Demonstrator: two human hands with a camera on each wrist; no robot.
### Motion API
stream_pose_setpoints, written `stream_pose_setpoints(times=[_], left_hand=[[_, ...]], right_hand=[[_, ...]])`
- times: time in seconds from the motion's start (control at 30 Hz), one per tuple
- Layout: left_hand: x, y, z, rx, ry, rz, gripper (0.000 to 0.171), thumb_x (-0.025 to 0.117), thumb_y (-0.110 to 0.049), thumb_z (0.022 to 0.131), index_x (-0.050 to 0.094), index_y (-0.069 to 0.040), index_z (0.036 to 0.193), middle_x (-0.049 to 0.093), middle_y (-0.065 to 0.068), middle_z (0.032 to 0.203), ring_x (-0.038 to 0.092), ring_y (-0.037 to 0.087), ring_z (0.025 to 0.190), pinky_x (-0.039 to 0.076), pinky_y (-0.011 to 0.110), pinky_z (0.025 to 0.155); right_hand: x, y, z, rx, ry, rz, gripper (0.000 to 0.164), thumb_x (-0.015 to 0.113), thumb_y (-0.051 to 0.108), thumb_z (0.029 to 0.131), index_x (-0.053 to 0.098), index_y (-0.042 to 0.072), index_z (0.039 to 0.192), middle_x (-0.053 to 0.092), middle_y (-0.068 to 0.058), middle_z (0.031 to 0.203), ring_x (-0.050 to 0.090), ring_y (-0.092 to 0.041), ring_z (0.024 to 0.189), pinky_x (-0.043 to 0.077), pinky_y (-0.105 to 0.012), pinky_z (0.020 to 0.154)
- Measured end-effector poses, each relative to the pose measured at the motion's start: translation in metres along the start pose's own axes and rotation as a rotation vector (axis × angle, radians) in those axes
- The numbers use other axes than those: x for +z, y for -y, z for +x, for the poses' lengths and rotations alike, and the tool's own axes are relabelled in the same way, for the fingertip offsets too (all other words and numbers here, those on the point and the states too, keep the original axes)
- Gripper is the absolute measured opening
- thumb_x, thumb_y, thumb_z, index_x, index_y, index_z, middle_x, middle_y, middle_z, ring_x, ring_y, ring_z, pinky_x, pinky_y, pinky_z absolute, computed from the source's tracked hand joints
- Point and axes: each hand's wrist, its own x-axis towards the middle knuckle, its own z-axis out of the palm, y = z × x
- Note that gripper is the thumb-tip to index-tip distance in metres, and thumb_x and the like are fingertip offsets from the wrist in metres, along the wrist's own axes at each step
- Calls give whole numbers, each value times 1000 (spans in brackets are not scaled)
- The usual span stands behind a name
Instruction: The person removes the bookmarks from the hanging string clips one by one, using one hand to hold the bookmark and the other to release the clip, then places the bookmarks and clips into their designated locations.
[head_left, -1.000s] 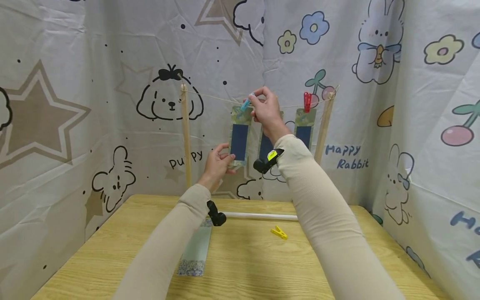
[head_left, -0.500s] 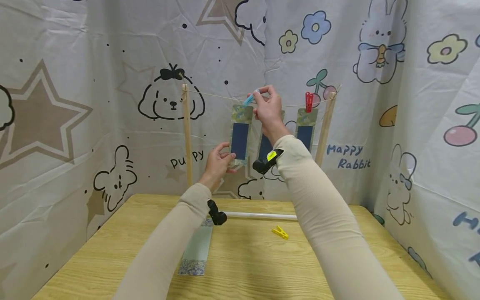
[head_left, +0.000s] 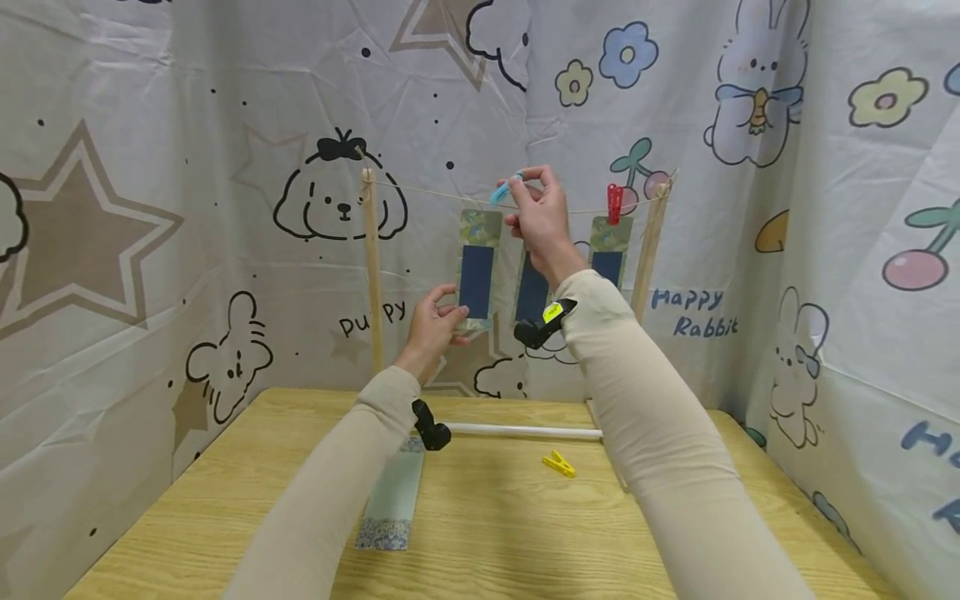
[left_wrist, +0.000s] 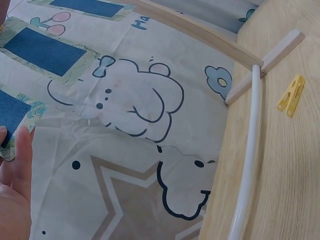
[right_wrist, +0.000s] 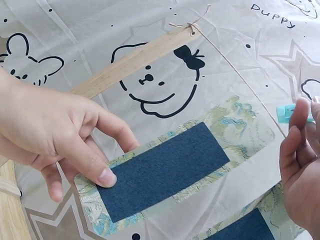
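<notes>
My left hand [head_left: 429, 332] pinches the lower end of a patterned green paper strip [head_left: 476, 279] with a dark blue panel. In the right wrist view, the thumb lies on the strip's front and the fingers go behind it. My right hand [head_left: 543, 218] pinches a light blue clothespin [head_left: 501, 192] just above the strip's top edge, close to the string [head_left: 427, 194]. The strip stands upright, its top right at the string. Beside it, a similar strip [head_left: 531, 287] is partly hidden behind my right hand. A third strip [head_left: 609, 237] hangs under a red clothespin [head_left: 614, 202].
Two wooden posts [head_left: 372, 275] hold the string, with a white rod [head_left: 517, 431] low between them. On the table [head_left: 487, 533] lie a yellow clothespin [head_left: 558, 464] and a pale strip with floral ends [head_left: 392, 500], partly under my left arm. A printed curtain [head_left: 247, 75] stands behind.
My right hand has drawn the light blue clothespin up and slightly right, off the strip's top edge. My left hand keeps its grip on the strip, nearly in place.
</notes>
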Motion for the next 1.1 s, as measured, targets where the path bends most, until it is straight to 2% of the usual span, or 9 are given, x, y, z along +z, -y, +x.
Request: stream_pose_setpoints(times=[0.13, 0.27, 0.37, 0.5, 0.57, 0.67, 0.8, 1.0, 1.1], left_hand=[[0, 1, -2, -4, -2, 7, 46, 60, 4, 103, 52, -3, 147, 65, 29, 122, 57, 14, 52, 59, 28, 55], [1, 0, -4, -6, -3, 2, 45, 60, 4, 103, 52, -3, 147, 66, 26, 121, 67, 18, 64, 60, 28, 56], [2, 0, -5, -4, -8, -14, 46, 61, 5, 102, 53, -4, 147, 68, 19, 107, 67, 19, 68, 61, 31, 58], [2, 0, -7, -1, -9, -31, 46, 61, 5, 102, 52, -4, 146, 62, 12, 83, 60, 18, 60, 61, 33, 59], [2, 0, -7, 6, -4, -31, 45, 61, 5, 102, 52, -3, 146, 60, 10, 79, 60, 17, 60, 61, 33, 59], [0, 1, -10, 13, 6, -17, 46, 61, 5, 102, 51, -2, 146, 61, 10, 79, 62, 21, 64, 61, 31, 58], [-4, 3, -15, 14, 8, 10, 46, 60, 5, 102, 51, -2, 147, 65, 13, 88, 65, 24, 75, 61, 32, 59], [-9, 5, -21, -5, 13, 38, 48, 60, 2, 103, 49, -3, 149, 67, 25, 114, 70, 19, 77, 62, 34, 61], [-9, 4, -23, -6, 18, 30, 49, 60, 3, 103, 48, -2, 150, 68, 22, 110, 69, 20, 80, 62, 34, 61]], right_hand=[[-6, 2, -3, 8, 40, 9, 12, 53, 24, 110, 52, 14, 118, 68, -9, 130, 62, -10, 55, 45, -21, 50], [-10, 2, -6, 23, 55, 1, 15, 53, 26, 109, 52, 15, 120, 68, -8, 131, 65, -12, 59, 46, -22, 52], [-13, 1, -7, 32, 62, -5, 16, 53, 26, 110, 51, 15, 121, 67, -9, 132, 66, -13, 60, 45, -22, 53], [-15, 0, -9, 38, 82, -10, 19, 53, 27, 109, 50, 15, 124, 66, -12, 132, 67, -13, 61, 45, -22, 54], [-17, 0, -10, 35, 88, -16, 20, 54, 27, 109, 50, 15, 124, 67, -11, 130, 66, -13, 61, 45, -22, 54], [-20, -1, -13, 28, 92, -22, 21, 55, 27, 109, 51, 14, 124, 69, -9, 126, 66, -14, 61, 45, -22, 54], [-24, -1, -18, 29, 111, -25, 23, 57, 27, 108, 51, 14, 125, 69, -11, 127, 66, -14, 61, 46, -21, 54], [-27, 1, -25, 35, 137, -2, 23, 57, 25, 108, 51, 12, 127, 67, -16, 128, 65, -12, 59, 47, -21, 53], [-28, 1, -26, 42, 140, 10, 23, 57, 25, 108, 51, 12, 127, 68, -14, 126, 65, -12, 59, 47, -21, 53]])
